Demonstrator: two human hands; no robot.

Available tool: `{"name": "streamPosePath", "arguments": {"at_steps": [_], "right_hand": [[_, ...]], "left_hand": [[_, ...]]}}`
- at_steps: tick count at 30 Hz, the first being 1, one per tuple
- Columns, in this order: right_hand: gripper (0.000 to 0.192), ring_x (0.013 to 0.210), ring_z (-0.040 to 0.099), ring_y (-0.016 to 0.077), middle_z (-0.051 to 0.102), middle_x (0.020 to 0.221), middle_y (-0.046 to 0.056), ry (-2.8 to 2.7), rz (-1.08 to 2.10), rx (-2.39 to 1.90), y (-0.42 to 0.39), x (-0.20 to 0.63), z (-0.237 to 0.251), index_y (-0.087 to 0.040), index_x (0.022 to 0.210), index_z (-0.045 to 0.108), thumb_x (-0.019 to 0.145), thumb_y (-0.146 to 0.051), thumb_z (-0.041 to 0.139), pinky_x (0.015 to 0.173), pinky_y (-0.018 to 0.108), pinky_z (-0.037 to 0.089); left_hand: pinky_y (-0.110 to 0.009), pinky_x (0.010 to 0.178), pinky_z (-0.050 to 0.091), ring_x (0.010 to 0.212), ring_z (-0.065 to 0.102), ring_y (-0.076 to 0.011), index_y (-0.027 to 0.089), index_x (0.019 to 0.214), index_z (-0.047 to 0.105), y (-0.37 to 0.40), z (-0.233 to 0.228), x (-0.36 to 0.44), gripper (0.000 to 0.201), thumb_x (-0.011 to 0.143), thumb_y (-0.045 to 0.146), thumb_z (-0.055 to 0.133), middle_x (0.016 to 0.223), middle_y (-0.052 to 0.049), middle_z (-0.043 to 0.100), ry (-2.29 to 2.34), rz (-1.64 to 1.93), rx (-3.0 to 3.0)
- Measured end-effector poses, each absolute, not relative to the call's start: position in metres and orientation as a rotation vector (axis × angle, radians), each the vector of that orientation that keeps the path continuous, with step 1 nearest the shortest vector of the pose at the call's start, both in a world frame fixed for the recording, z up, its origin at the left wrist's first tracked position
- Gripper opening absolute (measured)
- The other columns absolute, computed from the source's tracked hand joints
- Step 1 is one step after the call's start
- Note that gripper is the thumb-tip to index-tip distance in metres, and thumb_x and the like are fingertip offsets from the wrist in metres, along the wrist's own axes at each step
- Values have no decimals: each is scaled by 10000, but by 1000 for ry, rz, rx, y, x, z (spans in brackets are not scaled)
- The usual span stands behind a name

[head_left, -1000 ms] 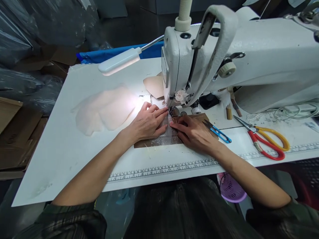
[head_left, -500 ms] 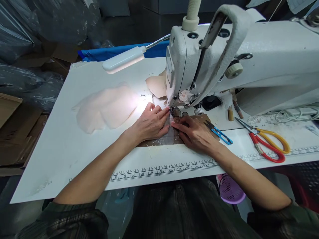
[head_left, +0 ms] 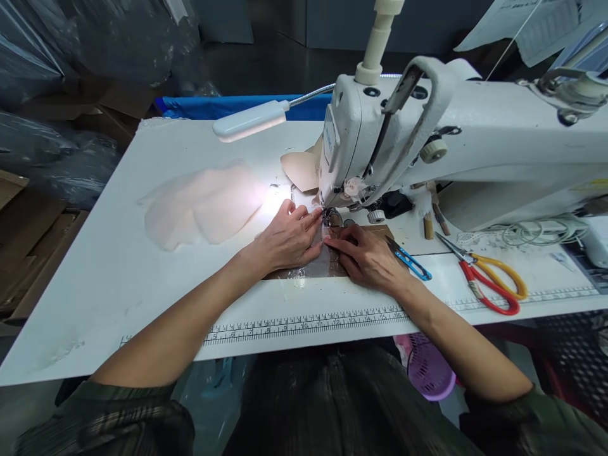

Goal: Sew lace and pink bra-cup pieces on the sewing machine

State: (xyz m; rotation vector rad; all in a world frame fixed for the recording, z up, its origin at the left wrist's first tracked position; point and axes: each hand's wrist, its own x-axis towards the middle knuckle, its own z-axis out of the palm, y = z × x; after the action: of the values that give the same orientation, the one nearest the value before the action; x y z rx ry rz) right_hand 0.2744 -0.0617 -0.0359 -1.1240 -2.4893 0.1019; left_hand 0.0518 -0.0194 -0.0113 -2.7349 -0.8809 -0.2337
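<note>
Beside the needle of the white sewing machine (head_left: 349, 145), my left hand (head_left: 292, 237) lies over a piece of thin, sheer fabric (head_left: 323, 263), its fingers stretched forward and pressing down. My right hand (head_left: 368, 256) is on the other side of that fabric, fingers bent and closed on its edge just in front of the presser foot (head_left: 331, 218). Parts of the fabric are hidden beneath both hands. Blue thread snips (head_left: 412, 261) lie close by my right wrist.
Scissors (head_left: 491, 278) with red and yellow handles lie at the right. Pale fabric pieces (head_left: 204, 206) rest on the white table (head_left: 118, 285) at the left, under a lit lamp (head_left: 251, 120). A printed ruler (head_left: 304, 326) runs along the front edge; a purple basket (head_left: 430, 370) sits below.
The camera view has tilted and shifted slightly, so the machine appears lower. Both hands stay at the presser foot with almost no visible change in their grip.
</note>
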Motion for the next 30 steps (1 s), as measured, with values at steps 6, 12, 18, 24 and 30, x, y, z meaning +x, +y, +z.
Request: {"name": "streamPosePath", "arguments": {"at_steps": [6, 12, 18, 24, 30], "right_hand": [[355, 879, 535, 198, 523, 1097, 115, -2512, 98, -1158, -62, 275, -33, -225, 1241, 627, 940, -228, 440, 758, 362, 505], [359, 915, 528, 204, 501, 1098, 118, -2505, 142, -1180, -63, 274, -32, -210, 1256, 603, 944, -223, 427, 803, 395, 519], [364, 882, 524, 199, 504, 1085, 123, -2498, 152, -1186, -64, 273, -30, -204, 1258, 604, 941, -205, 426, 768, 381, 519], [365, 877, 515, 194, 513, 1064, 116, -2480, 164, -1192, -64, 273, -32, -217, 1248, 613, 932, -188, 432, 763, 371, 516], [389, 878, 518, 205, 518, 1044, 125, -2451, 174, -1260, -64, 269, -32, -214, 1291, 587, 951, -202, 399, 781, 389, 522]], "left_hand": [[-418, 790, 427, 907, 566, -263, 92, 1073, 654, -22, -13, 52, 360, 958, 332, 411, 1116, -170, 652, -869, -355, -2772], [-361, 714, 451, 774, 588, -187, 169, 973, 697, -20, -17, 46, 285, 954, 305, 448, 1061, -88, 702, -716, -432, -2876], [-380, 710, 458, 791, 591, -207, 142, 1060, 692, -19, -11, 42, 349, 942, 371, 455, 1165, -115, 671, -675, -368, -2906], [-397, 710, 457, 827, 591, -225, 154, 1088, 677, -19, -12, 44, 348, 939, 386, 464, 1229, -130, 630, -779, -316, -2889], [-401, 712, 454, 843, 593, -234, 158, 1112, 671, -15, -14, 46, 350, 937, 383, 466, 1239, -130, 626, -875, -349, -2870]]}}
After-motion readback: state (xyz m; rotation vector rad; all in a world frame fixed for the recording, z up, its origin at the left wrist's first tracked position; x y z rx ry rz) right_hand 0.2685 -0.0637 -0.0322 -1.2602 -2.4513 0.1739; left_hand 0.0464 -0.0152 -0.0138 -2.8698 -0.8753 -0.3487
